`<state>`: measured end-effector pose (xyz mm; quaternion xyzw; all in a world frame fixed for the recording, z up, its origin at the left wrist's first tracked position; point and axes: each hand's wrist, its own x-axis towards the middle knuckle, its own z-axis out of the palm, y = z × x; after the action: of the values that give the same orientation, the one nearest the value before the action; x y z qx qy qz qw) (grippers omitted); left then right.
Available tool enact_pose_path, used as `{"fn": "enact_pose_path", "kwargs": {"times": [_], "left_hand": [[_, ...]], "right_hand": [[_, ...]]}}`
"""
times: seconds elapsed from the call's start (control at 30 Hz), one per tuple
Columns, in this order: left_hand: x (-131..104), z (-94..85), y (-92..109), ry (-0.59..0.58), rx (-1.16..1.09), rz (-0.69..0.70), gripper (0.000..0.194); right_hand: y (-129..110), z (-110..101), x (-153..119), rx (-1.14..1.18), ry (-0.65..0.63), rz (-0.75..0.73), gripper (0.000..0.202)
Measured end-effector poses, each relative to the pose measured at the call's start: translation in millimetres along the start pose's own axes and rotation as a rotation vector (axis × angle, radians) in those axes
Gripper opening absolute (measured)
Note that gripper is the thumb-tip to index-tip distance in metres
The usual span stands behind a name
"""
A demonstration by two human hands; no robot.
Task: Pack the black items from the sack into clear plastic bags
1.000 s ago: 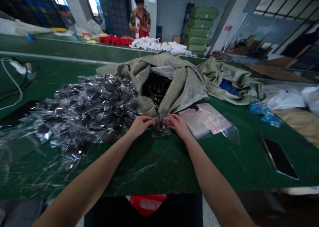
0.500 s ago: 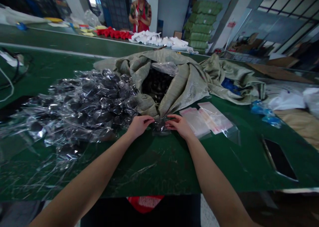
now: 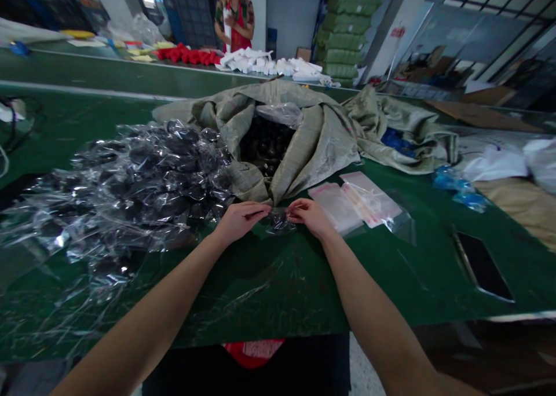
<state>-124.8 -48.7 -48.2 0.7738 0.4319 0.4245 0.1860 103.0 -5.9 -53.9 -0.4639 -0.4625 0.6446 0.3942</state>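
My left hand and my right hand are at the middle of the green table, on either side of a clear plastic bag with something dark in it. Both hands have their fingers closed on the bag's upper edge. Behind them a woven sack lies open, with dark round items inside. A large heap of dark items in clear bags is left of my left hand. Flat clear bags lie to the right of my right hand.
A phone lies at the right. Blue wrapped items are beside white plastic. Across the table stands a person behind red pieces and white pieces. Green bales are stacked beyond.
The fingers of my right hand have drawn together on the bag, and those of my left hand have closed flatter along its edge. The whole view has shifted slightly.
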Motion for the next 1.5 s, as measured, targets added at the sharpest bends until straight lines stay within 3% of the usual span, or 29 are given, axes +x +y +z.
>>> {"fn": "enact_pose_path", "kwargs": {"times": [0.5,0.77,0.97,1.27,1.4,1.5], "left_hand": [[-1,-1.1,-5,-0.133,-0.009,0.057,0.023],[-1,0.8,-9,-0.133,0.046,0.029,0.024],[-2,1.7,-13,-0.043,0.04,-0.08,0.024],[0,1.9,-17,-0.042,0.001,-0.157,0.024],[0,2.0,-17,-0.062,-0.008,-0.138,0.022],[1,1.0,-15,-0.075,-0.009,-0.12,0.023]], "right_hand": [[4,-2,3,-0.067,-0.018,-0.02,0.014],[3,-1,2,-0.045,-0.05,-0.029,0.016],[-1,0,-1,-0.125,-0.072,-0.057,0.012],[-4,-5,-1,-0.366,-0.028,-0.252,0.008],[-3,-4,0,-0.478,0.007,-0.349,0.016],[-3,-3,0,-0.513,0.023,-0.326,0.023]]}}
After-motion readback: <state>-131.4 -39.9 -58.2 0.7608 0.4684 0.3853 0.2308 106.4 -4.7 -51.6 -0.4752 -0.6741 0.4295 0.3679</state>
